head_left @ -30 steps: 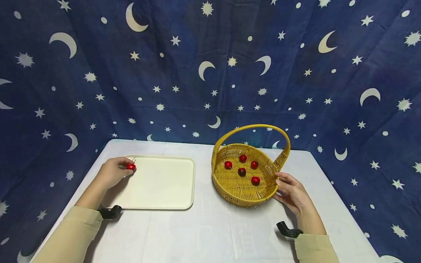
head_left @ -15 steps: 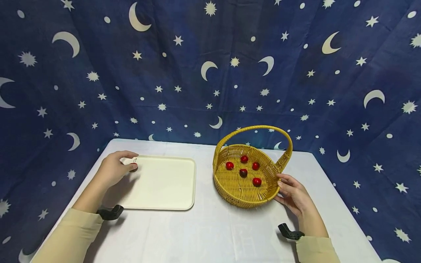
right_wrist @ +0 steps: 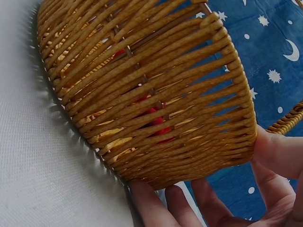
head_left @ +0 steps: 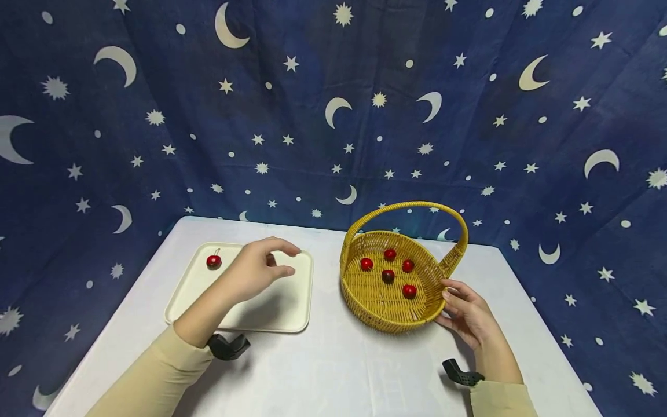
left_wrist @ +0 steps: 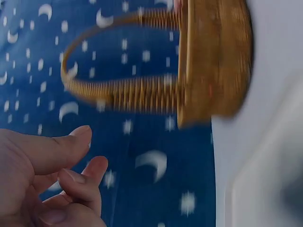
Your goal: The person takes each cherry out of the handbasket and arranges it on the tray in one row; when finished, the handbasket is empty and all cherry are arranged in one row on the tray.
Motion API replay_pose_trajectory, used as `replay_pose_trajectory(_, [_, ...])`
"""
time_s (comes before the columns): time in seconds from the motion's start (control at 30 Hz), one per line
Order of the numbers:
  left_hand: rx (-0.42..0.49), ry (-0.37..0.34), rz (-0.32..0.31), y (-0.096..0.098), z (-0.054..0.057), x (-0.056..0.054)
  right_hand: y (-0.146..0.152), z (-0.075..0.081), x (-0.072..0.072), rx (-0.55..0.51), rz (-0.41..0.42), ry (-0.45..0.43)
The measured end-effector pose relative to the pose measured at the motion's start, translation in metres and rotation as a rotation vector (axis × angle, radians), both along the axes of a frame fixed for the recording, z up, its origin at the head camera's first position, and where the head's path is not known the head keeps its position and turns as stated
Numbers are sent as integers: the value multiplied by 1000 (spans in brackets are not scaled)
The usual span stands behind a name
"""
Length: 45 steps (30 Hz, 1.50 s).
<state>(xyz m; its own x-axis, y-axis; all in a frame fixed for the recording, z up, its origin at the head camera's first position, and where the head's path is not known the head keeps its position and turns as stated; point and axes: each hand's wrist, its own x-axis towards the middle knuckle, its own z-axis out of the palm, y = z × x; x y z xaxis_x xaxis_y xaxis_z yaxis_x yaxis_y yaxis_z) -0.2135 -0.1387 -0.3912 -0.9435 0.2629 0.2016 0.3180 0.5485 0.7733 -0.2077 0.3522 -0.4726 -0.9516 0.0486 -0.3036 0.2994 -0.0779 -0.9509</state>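
Observation:
Over the right half of a cream tray point(head_left: 182, 292), my left hand point(head_left: 255, 269) hovers with thumb and forefinger spread apart, holding nothing. A red cherry point(head_left: 213, 262) with a thin stem lies at the tray's far left. My right hand point(head_left: 471, 313) grips the right rim of a yellow wicker basket point(head_left: 365, 310); the right wrist view shows its thumb point(right_wrist: 281, 151) at the rim and fingers under the side. Several dark red cherries point(head_left: 409, 291) lie spread over the basket's floor. In the left wrist view the basket point(left_wrist: 215, 56) appears blurred beyond my fingers.
A white cloth covers the table point(head_left: 333, 370). Behind it hangs a dark blue curtain point(head_left: 302, 191) with moons and stars. The basket's tall arched handle point(head_left: 406, 205) rises above its rim. Black wrist cameras point(head_left: 229, 346) sit below both hands.
My left hand has let go of the cherry at the tray's far left and moved right across the tray. My right hand stays on the basket rim.

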Motion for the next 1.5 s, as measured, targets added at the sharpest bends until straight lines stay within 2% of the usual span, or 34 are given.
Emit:
replay_pose_trajectory(0.17, [19,-2,-157,58,-3,1,2,0,-1,-18,12,8])
replay_pose_trajectory(0.37, [30,-53,-312,123,-15,-7,4,0,-2,-15,7,5])
replay_pose_trajectory(0.57, [7,-111,-387,177,-26,-18,7,-1,0,-4,14,10])
replay_pose_trajectory(0.7, [-35,-142,-432,205,-35,-24,8,-2,4,3,14,4])
replay_pose_trajectory(0.83, [-67,-165,-428,221,-43,-34,8,-3,5,-3,21,11])
replay_pose_trajectory(1.0, [-173,-181,-406,232,-49,-46,8,-2,3,-22,24,21])
replay_pose_trajectory(1.27, [-311,-247,-441,243,-56,-59,7,-2,2,-39,34,18])
replay_pose_trajectory(1.5, [-441,-202,-429,249,-63,-61,5,-1,0,-48,45,24])
